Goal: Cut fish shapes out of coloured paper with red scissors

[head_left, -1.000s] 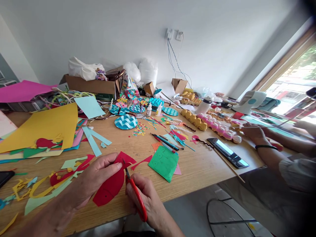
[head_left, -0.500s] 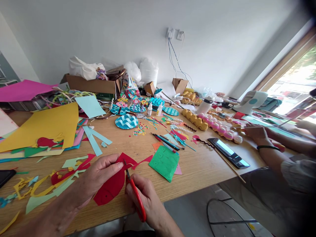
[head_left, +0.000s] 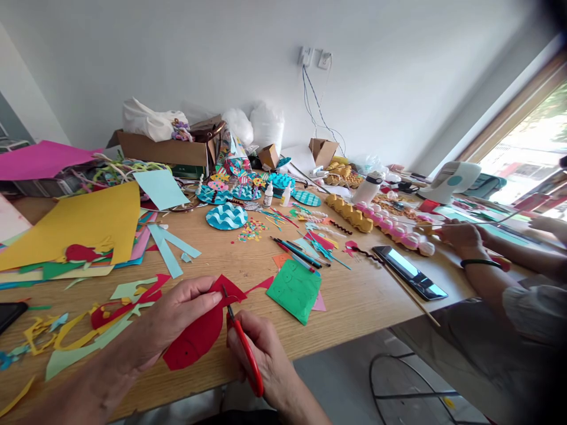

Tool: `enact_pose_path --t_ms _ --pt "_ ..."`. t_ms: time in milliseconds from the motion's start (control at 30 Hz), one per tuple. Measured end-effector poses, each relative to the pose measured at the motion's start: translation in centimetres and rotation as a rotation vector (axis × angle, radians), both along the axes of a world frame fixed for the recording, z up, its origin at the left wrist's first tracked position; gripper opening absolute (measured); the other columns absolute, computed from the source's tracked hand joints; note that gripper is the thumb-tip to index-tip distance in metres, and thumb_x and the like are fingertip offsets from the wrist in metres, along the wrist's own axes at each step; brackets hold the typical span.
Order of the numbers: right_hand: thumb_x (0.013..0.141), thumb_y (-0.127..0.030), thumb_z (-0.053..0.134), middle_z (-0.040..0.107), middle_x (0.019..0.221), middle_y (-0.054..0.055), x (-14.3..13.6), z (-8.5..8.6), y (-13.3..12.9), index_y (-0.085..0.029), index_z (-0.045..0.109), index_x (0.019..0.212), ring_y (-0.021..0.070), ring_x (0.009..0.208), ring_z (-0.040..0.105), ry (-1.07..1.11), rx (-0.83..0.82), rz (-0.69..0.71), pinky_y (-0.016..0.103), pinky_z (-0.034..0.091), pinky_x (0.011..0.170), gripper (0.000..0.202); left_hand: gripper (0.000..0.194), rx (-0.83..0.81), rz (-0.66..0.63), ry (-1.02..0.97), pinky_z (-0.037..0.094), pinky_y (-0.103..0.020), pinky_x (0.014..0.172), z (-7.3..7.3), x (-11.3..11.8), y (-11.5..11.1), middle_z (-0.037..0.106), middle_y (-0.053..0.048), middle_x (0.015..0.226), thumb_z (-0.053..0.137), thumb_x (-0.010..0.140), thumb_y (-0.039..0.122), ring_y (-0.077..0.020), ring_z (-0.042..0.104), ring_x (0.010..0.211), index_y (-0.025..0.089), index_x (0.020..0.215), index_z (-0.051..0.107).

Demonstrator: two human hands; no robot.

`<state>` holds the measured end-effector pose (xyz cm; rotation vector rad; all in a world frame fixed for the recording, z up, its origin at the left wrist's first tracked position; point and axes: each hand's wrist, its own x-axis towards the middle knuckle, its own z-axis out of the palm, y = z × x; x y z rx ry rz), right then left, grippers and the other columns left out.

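Observation:
Between the thumb and fingers of my left hand (head_left: 188, 310) is a piece of red paper (head_left: 199, 336), held just above the table's front edge. A drawn curve and a small dark dot mark its lower part. My right hand (head_left: 261, 348) grips red-handled scissors (head_left: 248, 348), and their blades meet the paper near its upper right corner. A narrow red strip trails from that corner toward a green paper square (head_left: 295, 291) with faint pencil outlines, which lies right of the scissors.
Paper scraps (head_left: 97, 330) and a yellow sheet (head_left: 75, 224) lie to the left. Pens (head_left: 301, 254), a blue wavy disc (head_left: 226, 216), a phone (head_left: 410, 271) and egg-carton strips (head_left: 394, 227) spread across the table (head_left: 230, 254). At right, another person's hands (head_left: 463, 239) hold a thin stick.
The red paper's lower end has swung slightly left and down. My right hand and the scissors have shifted a little to the right. The other person's hands have moved slightly.

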<state>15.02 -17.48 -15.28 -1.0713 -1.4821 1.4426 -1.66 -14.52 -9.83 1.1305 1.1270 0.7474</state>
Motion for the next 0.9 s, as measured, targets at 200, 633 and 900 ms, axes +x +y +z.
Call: enact_pose_path --t_ms 200,633,900 --pt "0.086 -0.037 0.051 0.035 0.057 -0.005 0.1 0.1 -0.1 -0.020 0.041 0.060 0.0100 0.055 0.031 -0.006 -0.010 0.013 0.023 0.024 0.049 0.032 0.023 -0.053 -0.016 -0.024 0.033 -0.017 0.047 0.1 -0.2 0.1 0.061 0.003 0.058 0.069 0.076 0.041 -0.0100 0.045 0.050 0.020 0.083 0.075" --pt "0.085 -0.044 0.051 0.033 0.056 -0.005 0.3 0.6 -0.1 -0.020 0.040 0.060 0.0095 0.053 0.029 -0.063 0.042 0.050 0.023 0.022 0.047 0.037 0.031 -0.125 -0.088 -0.017 0.036 -0.018 0.049 -0.3 -1.6 0.7 0.065 0.003 0.064 0.075 0.070 0.044 -0.0102 0.048 0.054 0.020 0.089 0.076" --pt "0.086 -0.036 0.050 0.036 0.057 -0.005 0.3 0.5 -0.1 -0.020 0.042 0.062 0.0102 0.055 0.032 -0.092 0.066 0.062 0.023 0.025 0.049 0.029 0.030 -0.158 -0.158 -0.045 0.032 -0.017 0.047 -0.2 -1.4 1.1 0.068 0.003 0.063 0.076 0.070 0.042 -0.0086 0.048 0.050 0.020 0.090 0.076"
